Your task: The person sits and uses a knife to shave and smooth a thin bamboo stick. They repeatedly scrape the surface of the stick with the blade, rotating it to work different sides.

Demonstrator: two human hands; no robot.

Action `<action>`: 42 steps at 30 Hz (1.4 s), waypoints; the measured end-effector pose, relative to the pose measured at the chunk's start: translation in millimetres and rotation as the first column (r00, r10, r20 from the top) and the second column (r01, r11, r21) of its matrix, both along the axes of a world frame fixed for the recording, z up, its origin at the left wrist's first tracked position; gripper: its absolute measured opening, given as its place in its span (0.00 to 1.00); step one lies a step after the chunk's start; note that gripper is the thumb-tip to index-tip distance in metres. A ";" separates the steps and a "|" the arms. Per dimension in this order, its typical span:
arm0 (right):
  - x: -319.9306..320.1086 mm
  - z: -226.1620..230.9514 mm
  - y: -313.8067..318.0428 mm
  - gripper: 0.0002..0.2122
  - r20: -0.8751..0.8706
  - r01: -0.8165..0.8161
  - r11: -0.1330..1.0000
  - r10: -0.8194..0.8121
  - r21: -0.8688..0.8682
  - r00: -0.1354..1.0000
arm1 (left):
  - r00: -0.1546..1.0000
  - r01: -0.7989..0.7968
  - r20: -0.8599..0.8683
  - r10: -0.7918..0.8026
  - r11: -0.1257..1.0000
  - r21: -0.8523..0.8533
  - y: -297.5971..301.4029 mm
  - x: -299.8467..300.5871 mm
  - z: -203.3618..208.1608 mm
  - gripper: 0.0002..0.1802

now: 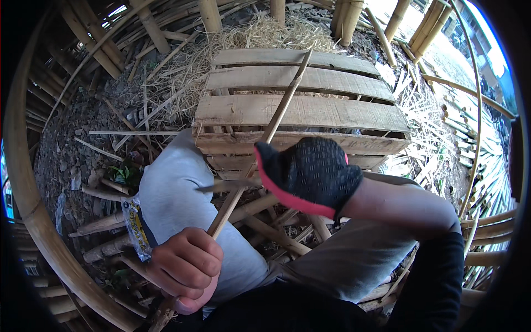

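Black cloth [293, 307] is filling the bottom edge of my feed, and just beside it my bare left grip [188, 265] is clasping the lower part of a bamboo stick [285, 105], fingers folded tightly around it. Grey trousers [171, 166] are spreading to either side, a plastic wrapper [134, 227] lying beside the left leg. Between the knees, a dull knife blade [224, 186] is crossing the stick, and my right grip [310, 174], in a black and pink glove, is curling over the knife's hidden handle; I am not able to tell whether the edge is touching. Farther out, the stick is slanting over a slatted wooden crate [332, 110], its tip reaching the farthest slat. Behind the crate, dry straw [265, 33] is lying heaped, and bamboo posts [210, 16] are standing around it.
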State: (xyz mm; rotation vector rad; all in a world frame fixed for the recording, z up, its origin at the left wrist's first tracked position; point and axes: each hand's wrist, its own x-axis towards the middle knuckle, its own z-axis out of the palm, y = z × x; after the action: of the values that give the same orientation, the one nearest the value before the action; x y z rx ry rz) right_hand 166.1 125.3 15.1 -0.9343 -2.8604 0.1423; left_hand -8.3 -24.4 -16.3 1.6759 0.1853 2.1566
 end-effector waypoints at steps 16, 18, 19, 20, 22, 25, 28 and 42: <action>0.9 -0.7 -6.9 0.27 -0.081 0.065 0.980 -0.082 -0.190 0.993 | 0.996 0.063 -0.068 -0.059 0.996 0.055 0.9 -11.9 -1.8 0.29; 7.8 -8.4 44.3 0.26 0.031 0.197 0.956 -0.195 -0.218 0.980 | 0.998 0.037 -0.052 -0.036 0.999 0.023 -2.8 -10.3 -0.4 0.29; 15.9 -20.5 77.7 0.25 0.000 0.267 0.951 -0.270 -0.153 0.963 | 0.997 0.049 -0.058 -0.047 0.998 0.028 -3.0 -10.0 -1.8 0.29; 14.4 3.9 85.1 0.20 0.147 0.474 0.780 -0.456 -0.409 0.878 | 0.996 0.066 -0.060 -0.063 0.997 0.034 -2.8 -10.8 0.3 0.29; 8.9 -6.2 61.0 0.18 0.038 0.250 0.940 -0.248 -0.231 0.968 | 0.995 0.071 -0.071 -0.068 0.996 0.053 -0.9 -13.4 -0.1 0.28; 3.7 -1.8 13.7 0.18 0.055 0.022 0.985 -0.012 -0.173 0.998 | 0.994 0.099 -0.042 -0.097 0.993 0.065 2.6 -13.2 -4.1 0.28; -6.9 -2.8 28.7 0.20 0.035 0.143 0.975 -0.140 -0.169 0.990 | 0.998 0.067 -0.024 -0.066 0.997 0.038 -3.2 -13.4 -5.1 0.28; 22.3 15.3 96.7 0.40 -0.002 0.129 0.974 -0.131 -0.185 0.991 | 0.980 0.043 0.197 -0.017 0.991 -0.126 -20.6 -28.8 6.9 0.31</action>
State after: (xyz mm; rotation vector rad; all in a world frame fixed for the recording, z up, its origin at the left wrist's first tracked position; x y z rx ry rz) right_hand 188.4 222.0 30.4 -1.1457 -2.7989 0.4054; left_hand -37.1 -45.0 -9.4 1.3783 0.2363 2.2194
